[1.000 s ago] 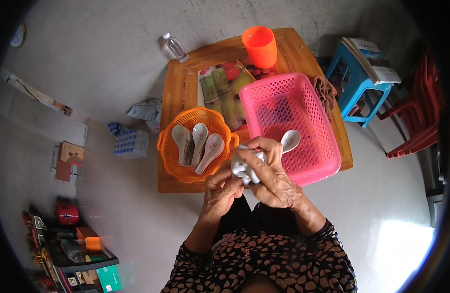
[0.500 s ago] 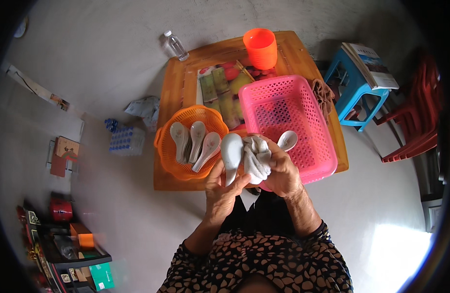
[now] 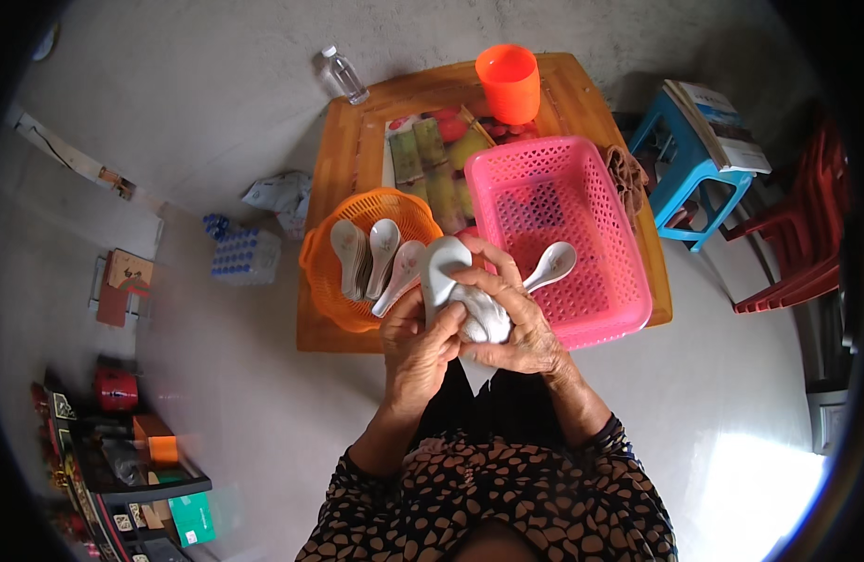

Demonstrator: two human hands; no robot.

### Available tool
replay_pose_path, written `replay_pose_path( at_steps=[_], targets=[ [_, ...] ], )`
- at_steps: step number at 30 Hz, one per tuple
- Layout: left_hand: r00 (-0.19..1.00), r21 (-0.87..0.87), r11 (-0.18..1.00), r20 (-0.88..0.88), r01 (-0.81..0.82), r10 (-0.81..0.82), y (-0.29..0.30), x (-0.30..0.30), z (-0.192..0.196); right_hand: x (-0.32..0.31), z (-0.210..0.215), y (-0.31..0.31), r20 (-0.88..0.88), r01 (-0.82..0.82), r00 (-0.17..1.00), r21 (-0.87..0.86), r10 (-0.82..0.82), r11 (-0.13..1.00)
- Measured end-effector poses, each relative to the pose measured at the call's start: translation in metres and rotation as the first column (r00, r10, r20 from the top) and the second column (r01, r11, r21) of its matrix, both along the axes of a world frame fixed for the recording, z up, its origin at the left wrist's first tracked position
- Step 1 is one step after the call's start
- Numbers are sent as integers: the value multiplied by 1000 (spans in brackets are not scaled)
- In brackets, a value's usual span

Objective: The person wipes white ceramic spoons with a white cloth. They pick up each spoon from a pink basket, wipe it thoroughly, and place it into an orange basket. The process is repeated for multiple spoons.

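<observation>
A white soup spoon [image 3: 438, 265] is gripped by my left hand [image 3: 416, 348], its bowl pointing away from me. My right hand [image 3: 528, 328] clutches a bunched white cloth [image 3: 486, 316] and presses it to the spoon, its fingers reaching over the bowl's edge. Just left of my hands, an orange colander basket [image 3: 333, 312] holds several soup spoons [image 3: 349, 251] with floral marks, some stacked. In the pink basket [image 3: 628, 272] on the right lies one more white soup spoon [image 3: 555, 261].
A wooden table [image 3: 352, 173] carries both baskets. Orange stacked cups [image 3: 509, 89] and a clear bottle [image 3: 346, 77] stand at its far side. A brown cloth [image 3: 627, 183] hangs beside the pink basket. Right of the table are a blue stool [image 3: 689, 187] and red chairs [image 3: 797, 234].
The right hand and cloth have shifted left onto the spoon, with the fingers now over its bowl. The held spoon has moved slightly farther away from me.
</observation>
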State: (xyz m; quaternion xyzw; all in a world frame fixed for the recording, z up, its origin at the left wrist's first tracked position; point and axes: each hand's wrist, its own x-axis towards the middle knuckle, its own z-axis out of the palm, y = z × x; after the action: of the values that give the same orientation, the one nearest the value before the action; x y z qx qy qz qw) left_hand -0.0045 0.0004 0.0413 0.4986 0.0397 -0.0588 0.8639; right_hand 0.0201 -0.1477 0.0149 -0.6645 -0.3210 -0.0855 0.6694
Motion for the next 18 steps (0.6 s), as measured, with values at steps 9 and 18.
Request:
replay_pose_path(
  at_steps=[9, 18],
  targets=[
    [990, 201, 978, 120, 50, -75, 3, -9, -5, -5, -6, -1, -392, 223, 920, 509, -7, 831],
    [950, 430, 902, 258, 52, -178, 7, -12, -14, -9, -4, 17, -45, 212, 977, 162, -208, 964]
  ],
)
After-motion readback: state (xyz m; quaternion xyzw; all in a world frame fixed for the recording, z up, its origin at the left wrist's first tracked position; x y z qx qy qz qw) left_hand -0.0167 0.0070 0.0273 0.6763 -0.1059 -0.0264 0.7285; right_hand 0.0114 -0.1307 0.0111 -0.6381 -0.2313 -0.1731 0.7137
